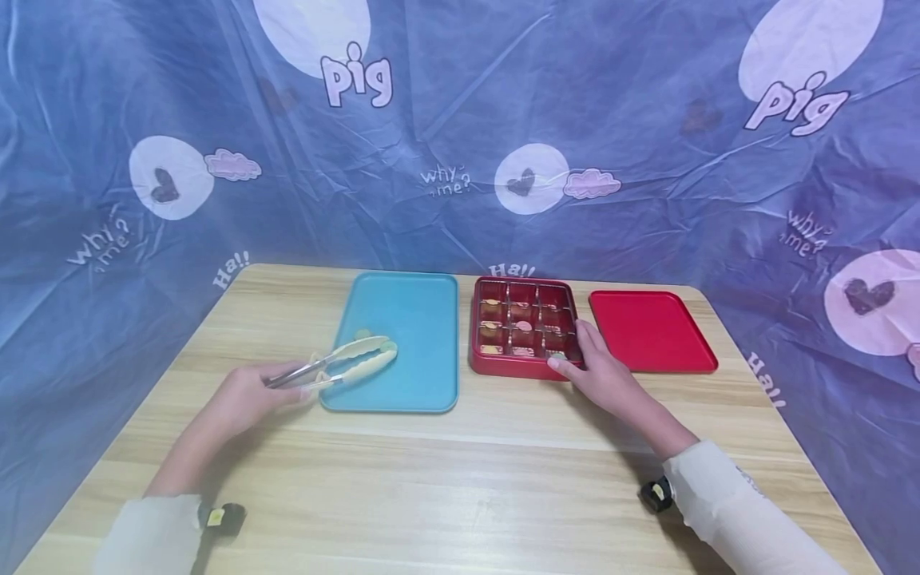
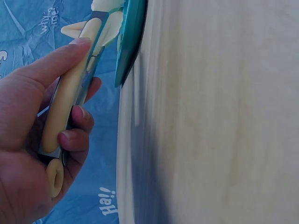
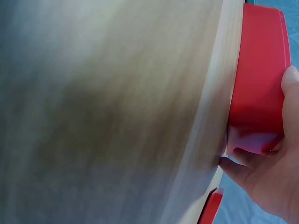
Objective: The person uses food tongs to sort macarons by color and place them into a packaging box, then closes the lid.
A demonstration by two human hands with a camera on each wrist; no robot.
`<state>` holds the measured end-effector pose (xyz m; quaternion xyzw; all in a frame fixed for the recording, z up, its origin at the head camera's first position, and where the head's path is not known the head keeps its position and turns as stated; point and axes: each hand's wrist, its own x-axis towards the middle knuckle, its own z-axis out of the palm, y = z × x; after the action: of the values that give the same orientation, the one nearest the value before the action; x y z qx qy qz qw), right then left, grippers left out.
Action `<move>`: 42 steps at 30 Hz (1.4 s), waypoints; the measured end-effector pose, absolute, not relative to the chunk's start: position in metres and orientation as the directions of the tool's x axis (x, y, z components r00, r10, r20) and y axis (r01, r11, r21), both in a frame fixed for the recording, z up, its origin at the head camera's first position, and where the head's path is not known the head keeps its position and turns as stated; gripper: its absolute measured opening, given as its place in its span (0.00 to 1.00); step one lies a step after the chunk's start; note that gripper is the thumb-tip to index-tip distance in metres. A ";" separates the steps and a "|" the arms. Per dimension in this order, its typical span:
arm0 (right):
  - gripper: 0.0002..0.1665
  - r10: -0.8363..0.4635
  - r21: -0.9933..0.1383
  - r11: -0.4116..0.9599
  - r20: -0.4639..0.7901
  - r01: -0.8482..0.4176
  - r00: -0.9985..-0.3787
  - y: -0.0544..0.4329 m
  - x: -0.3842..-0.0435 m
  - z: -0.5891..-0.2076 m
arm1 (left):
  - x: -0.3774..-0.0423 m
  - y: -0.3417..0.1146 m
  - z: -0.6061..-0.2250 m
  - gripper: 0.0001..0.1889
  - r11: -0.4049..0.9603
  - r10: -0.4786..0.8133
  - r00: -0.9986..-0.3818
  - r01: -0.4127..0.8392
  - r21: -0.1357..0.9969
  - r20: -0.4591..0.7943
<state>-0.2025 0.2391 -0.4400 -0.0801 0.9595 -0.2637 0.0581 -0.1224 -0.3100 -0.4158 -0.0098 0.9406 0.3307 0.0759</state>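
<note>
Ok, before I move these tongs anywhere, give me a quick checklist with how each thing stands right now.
1. Tongs held: ok, in the left grip.
2. Piece secured: cannot tell; a greenish piece shows at the ends of the tongs, blurred.
3. Red box steadied: ok, right grip at its near right corner.
4. Box uncovered: ok, red lid lies to its right.
5. Tongs above the box: not ok, they reach over the blue tray.
</note>
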 end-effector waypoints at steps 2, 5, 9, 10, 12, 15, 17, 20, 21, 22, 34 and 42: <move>0.68 -0.184 -0.516 0.848 -0.071 -0.122 -0.980 0.239 -0.202 -0.439 | -0.126 -0.308 -0.414 0.42 0.777 0.032 -0.989 -0.068 0.626 -0.147; 0.68 -0.183 -0.514 0.849 -0.074 -0.120 -0.980 0.240 -0.202 -0.439 | -0.133 -0.304 -0.412 0.42 0.768 0.034 -0.987 -0.073 0.637 -0.154; 0.68 -0.182 -0.520 0.846 -0.075 -0.117 -0.980 0.240 -0.202 -0.439 | -0.142 -0.297 -0.410 0.41 0.760 0.049 -0.986 -0.066 0.646 -0.160; 0.68 -0.182 -0.521 0.846 -0.076 -0.117 -0.980 0.240 -0.202 -0.439 | -0.145 -0.295 -0.409 0.41 0.758 0.051 -0.986 -0.066 0.648 -0.160; 0.68 -0.182 -0.522 0.845 -0.075 -0.117 -0.980 0.240 -0.202 -0.439 | -0.150 -0.290 -0.408 0.41 0.759 0.061 -0.985 -0.057 0.648 -0.159; 0.68 -0.180 -0.522 0.845 -0.075 -0.115 -0.981 0.240 -0.201 -0.439 | -0.157 -0.282 -0.405 0.41 0.739 0.068 -0.983 -0.067 0.670 -0.173; 0.68 -0.178 -0.523 0.845 -0.072 -0.115 -0.981 0.240 -0.201 -0.440 | -0.162 -0.276 -0.404 0.40 0.723 0.072 -0.983 -0.067 0.688 -0.171; 0.68 -0.177 -0.523 0.844 -0.067 -0.117 -0.982 0.239 -0.202 -0.440 | -0.170 -0.268 -0.404 0.40 0.694 0.091 -0.984 -0.049 0.719 -0.155; 0.68 -0.178 -0.522 0.845 -0.066 -0.118 -0.982 0.239 -0.202 -0.440 | -0.173 -0.265 -0.404 0.40 0.691 0.104 -0.985 -0.029 0.722 -0.140; 0.68 -0.179 -0.520 0.846 -0.065 -0.119 -0.982 0.239 -0.202 -0.440 | -0.175 -0.262 -0.404 0.41 0.689 0.116 -0.985 -0.010 0.724 -0.125; 0.68 -0.182 -0.522 0.844 -0.061 -0.124 -0.981 0.240 -0.202 -0.438 | -0.206 -0.214 -0.401 0.37 0.689 0.212 -0.974 0.092 0.719 -0.079; 0.68 -0.183 -0.524 0.842 -0.063 -0.124 -0.981 0.240 -0.202 -0.439 | -0.218 -0.174 -0.397 0.30 0.673 0.294 -0.956 0.210 0.709 0.003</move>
<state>-0.2019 0.2396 -0.4394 -0.0802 0.9582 -0.2690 0.0553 -0.2181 -0.1737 -0.3973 0.1379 0.9130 0.3799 0.0557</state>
